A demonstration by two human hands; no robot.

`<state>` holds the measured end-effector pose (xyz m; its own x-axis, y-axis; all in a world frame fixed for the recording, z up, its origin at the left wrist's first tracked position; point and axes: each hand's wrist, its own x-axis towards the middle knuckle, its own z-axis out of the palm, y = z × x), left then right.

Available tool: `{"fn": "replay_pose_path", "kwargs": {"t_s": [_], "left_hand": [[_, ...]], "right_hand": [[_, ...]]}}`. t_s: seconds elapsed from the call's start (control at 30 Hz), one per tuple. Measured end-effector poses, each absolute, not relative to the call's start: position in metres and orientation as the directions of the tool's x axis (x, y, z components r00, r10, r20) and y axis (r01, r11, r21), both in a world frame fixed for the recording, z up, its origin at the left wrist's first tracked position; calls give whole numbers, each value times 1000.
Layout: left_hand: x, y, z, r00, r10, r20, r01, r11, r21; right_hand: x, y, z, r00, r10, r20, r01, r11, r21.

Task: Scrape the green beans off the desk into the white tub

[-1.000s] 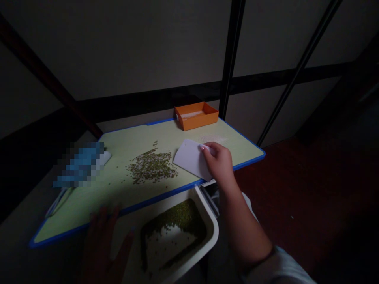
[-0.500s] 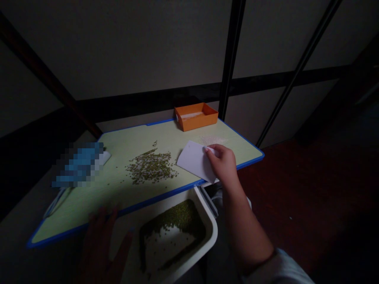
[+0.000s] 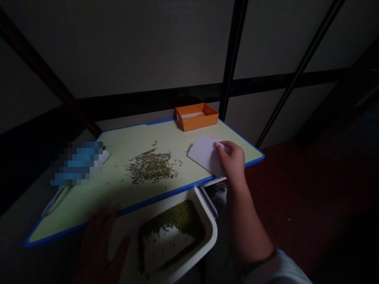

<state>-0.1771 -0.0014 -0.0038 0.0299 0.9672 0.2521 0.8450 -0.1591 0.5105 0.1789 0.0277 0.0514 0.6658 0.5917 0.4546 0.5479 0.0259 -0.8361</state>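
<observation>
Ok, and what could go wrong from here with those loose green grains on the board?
First, the right hand holds the white card to the right of the white bin, so any green grains dragged over the front edge there might miss it and reach the floor. Second, a few strays lie apart from the main patch on the board, and in this dim light they could be overlooked.

Blue-edged pale tabletop point(image 3: 127, 136): scattered green grains point(image 3: 151, 167), orange box point(image 3: 199, 122), blurred blue item point(image 3: 78, 161).
</observation>
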Motion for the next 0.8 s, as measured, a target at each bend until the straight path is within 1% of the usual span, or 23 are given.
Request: {"fn": "replay_pose_path", "kwargs": {"t_s": [0.13, 0.3, 0.63, 0.73, 0.8], "left_hand": [[-176, -2, -2, 22, 967, 255, 846, -154, 511], [-178, -2, -4, 30, 967, 251, 846, -159, 510], [-178, -3, -1, 47, 964, 262, 847, -178, 501], [-178, -3, -2, 51, 963, 263, 845, -182, 503], [-180, -3, -4, 48, 964, 261, 843, -179, 506]], "right_hand": [[178, 35, 53, 660, 550, 511, 604, 16, -797], [170, 54, 53, 602, 603, 524, 650, 11, -759], [147, 63, 56, 442, 728, 524, 642, 151, -752], [146, 61, 57, 405, 745, 530, 630, 193, -752], [148, 57, 58, 417, 732, 539, 619, 206, -758]]}}
